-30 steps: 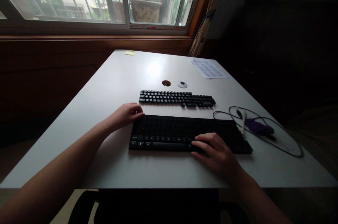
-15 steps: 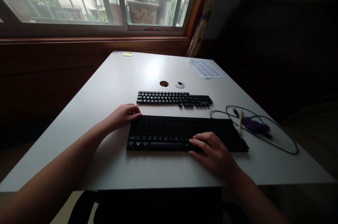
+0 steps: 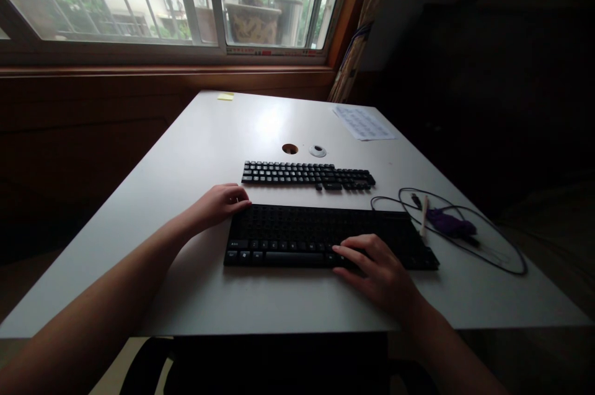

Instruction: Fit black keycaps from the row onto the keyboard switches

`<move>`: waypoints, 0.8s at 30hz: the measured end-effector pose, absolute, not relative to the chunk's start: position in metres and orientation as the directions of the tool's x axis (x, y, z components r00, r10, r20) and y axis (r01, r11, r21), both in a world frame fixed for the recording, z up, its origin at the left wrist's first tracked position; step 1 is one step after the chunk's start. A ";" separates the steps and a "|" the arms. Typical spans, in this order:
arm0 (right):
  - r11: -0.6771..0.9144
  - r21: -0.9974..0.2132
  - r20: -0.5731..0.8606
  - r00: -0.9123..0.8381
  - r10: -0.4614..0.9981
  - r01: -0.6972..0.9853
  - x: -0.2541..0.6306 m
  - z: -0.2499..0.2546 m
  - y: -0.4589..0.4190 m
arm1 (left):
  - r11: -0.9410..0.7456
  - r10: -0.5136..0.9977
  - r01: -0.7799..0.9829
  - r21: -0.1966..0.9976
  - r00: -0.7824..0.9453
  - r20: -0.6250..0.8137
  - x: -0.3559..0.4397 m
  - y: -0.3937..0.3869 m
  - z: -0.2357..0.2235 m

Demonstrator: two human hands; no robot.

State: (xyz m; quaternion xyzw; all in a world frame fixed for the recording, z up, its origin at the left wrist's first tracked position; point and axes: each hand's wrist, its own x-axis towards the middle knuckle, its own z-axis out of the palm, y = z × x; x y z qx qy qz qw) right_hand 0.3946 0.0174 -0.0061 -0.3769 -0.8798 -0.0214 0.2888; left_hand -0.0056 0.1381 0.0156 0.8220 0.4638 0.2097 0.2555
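A black keyboard (image 3: 288, 257) lies near the front of the desk, with keycaps on its two nearest rows at the left and middle. Farther up, its rows look bare and dark. My left hand (image 3: 227, 198) has its fingers curled at the keyboard's far left corner, gripping the edge. My right hand (image 3: 376, 265) rests over the lower right part, fingertips on the bottom rows. Its thumb lies apart from the fingers along the front edge. Whatever is under those fingers is hidden. Behind the keyboard, loose black keycaps (image 3: 288, 172) are laid out in rows.
At the right, a looped cable (image 3: 502, 218) surrounds a purple cloth-like item (image 3: 449, 224) and a pale stick (image 3: 424, 215). Beyond the keycaps are a round desk hole (image 3: 290, 149) and a white cover (image 3: 318, 151). Printed sheets (image 3: 365, 122) and a yellow note (image 3: 225, 97) lie farther back.
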 end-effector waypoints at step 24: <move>0.512 -0.035 0.278 -0.484 0.830 0.858 0.373 0.031 0.168 | -0.458 0.860 0.641 0.615 0.495 0.125 -0.006 0.138 0.015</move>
